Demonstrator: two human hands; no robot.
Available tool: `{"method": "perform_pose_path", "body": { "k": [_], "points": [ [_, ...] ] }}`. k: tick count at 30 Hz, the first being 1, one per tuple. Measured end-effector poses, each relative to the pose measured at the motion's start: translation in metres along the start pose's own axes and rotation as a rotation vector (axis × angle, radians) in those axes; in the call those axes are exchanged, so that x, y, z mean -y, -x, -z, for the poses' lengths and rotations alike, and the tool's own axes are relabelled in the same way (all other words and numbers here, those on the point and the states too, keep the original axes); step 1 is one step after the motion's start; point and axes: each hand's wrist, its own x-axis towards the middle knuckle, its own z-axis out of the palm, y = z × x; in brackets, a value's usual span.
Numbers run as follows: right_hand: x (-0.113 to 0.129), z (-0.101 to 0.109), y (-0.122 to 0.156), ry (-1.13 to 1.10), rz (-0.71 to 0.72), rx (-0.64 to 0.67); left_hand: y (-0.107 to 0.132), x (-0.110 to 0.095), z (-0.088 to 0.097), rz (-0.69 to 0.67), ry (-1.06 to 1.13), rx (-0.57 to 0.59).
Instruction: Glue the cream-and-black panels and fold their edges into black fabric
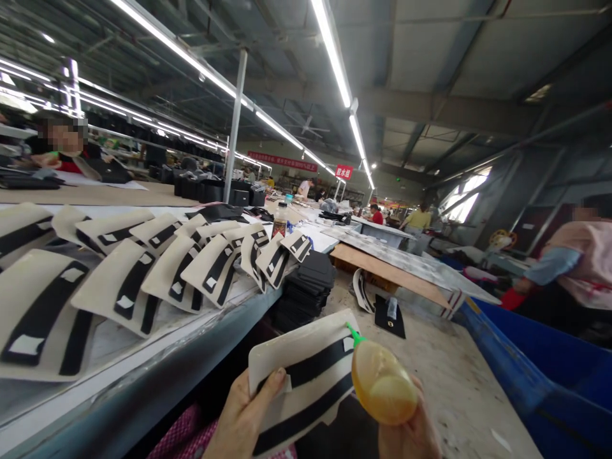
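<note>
My left hand (253, 408) pinches the left edge of a cream panel (306, 347) with two black strips across it, thumb on top. The panel is tilted towards me above my lap. In my right hand (411, 427) is a rounded squeeze bottle (385, 386) of amber liquid, with a green nozzle (354, 334). The nozzle tip meets the panel's upper right edge, near a small white patch on the upper strip. Most of my right fingers are hidden behind the bottle. Similar striped panels (115, 280) lie overlapping in rows on the table to my left.
A stack of black pieces (308, 280) stands beside the table's edge. Behind the panels is a jar (280, 220). On the floor lie a black flap (389, 317) and a striped panel (363, 290). A blue bin (540, 370) is at right, with a person (583, 255) beyond.
</note>
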Motion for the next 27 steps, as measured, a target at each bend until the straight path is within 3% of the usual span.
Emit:
{"method": "perform_pose_path", "body": {
  "k": [3,5,9,14,17,20,23,25,27],
  "points": [
    [-0.003,-0.006,-0.006,-0.125,-0.113,-0.135,-0.006,0.003,0.008,0.014,-0.044,-0.047],
    [-0.006,-0.005,-0.014,-0.197,-0.189,-0.157,-0.012,0.004,0.013,0.03,-0.074,-0.074],
    [-0.009,0.006,-0.023,-0.421,-0.487,-0.039,-0.025,0.007,0.01,0.133,0.019,-0.001],
    [-0.03,0.013,-0.012,-0.615,-0.776,0.046,-0.051,0.025,-0.013,0.221,0.067,0.114],
    [-0.057,0.019,-0.023,-0.694,-0.815,-0.078,-0.076,0.044,-0.035,0.193,0.064,0.137],
    [-0.085,0.032,-0.051,-0.757,-0.812,-0.238,-0.105,0.061,-0.062,0.164,0.056,0.158],
    [-0.109,0.047,-0.078,-0.816,-0.814,-0.342,-0.127,0.078,-0.083,0.149,0.061,0.266],
    [-0.122,0.055,-0.087,-0.834,-0.83,-0.409,-0.134,0.092,-0.083,0.161,0.053,0.344],
    [-0.136,0.058,-0.089,-0.839,-0.865,-0.454,-0.137,0.108,-0.07,0.191,0.02,0.348]
  ]
}}
